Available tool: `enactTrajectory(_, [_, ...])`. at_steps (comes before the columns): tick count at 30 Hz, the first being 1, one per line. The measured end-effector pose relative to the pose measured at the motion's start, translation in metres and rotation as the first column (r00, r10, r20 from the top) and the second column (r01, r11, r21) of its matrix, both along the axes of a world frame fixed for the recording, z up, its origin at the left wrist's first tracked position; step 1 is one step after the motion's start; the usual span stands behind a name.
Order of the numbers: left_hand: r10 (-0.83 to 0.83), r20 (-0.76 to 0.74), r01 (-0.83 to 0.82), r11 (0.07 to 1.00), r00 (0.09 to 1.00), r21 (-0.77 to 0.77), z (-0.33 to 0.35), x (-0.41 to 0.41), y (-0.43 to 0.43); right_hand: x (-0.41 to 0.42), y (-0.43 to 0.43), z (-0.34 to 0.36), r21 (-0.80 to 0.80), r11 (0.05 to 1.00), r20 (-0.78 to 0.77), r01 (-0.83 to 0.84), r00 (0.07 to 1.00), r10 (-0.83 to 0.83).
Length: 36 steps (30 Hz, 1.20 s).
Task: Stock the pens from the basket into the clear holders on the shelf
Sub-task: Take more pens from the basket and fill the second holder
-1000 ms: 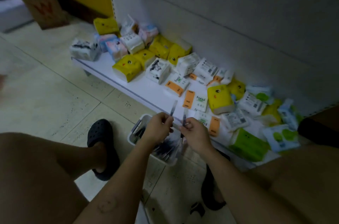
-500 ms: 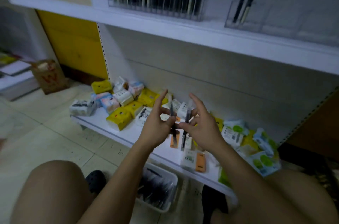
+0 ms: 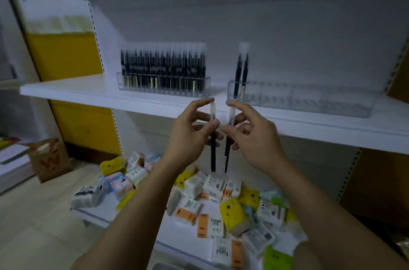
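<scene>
2 hands, 1 pen each, raised at the shelf edge.

The left hand (image 3: pixel 188 134) pinches a black pen (image 3: pixel 213 154) between thumb and fingertips; the right hand (image 3: pixel 254 137) has the same pinching grip on a second pen (image 3: pixel 227 152). Both pens hang upright at frame centre, clear caps up, slightly apart. Since 0.5 s ago the hands have risen from the lower shelf (image 3: pixel 170 236) to the upper shelf (image 3: pixel 77 92) edge. Above them, the left holder (image 3: pixel 163 89) stands full, while the right holder (image 3: pixel 309 99) has 2 pens (image 3: pixel 240 75).
</scene>
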<state>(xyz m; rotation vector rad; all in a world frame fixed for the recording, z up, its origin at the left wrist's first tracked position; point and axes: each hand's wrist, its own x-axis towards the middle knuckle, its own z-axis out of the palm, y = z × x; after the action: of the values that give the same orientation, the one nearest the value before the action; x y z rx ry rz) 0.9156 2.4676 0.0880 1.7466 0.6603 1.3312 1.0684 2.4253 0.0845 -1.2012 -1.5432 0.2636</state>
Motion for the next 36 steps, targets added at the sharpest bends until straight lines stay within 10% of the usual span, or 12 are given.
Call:
enactTrajectory(17, [0.074,-0.123,-0.030,0.942,0.990,0.333,0.135,0.092,0.039,0.100,0.028,0.130,0.239,0.953,0.213,0.188,0.947,-0.241])
enactTrajectory(36, [0.328,-0.284,-0.136,0.836,0.901,0.532,0.172,0.127,0.114,0.132,0.119,0.158,0.188,0.967,0.109,0.173,0.975,-0.195])
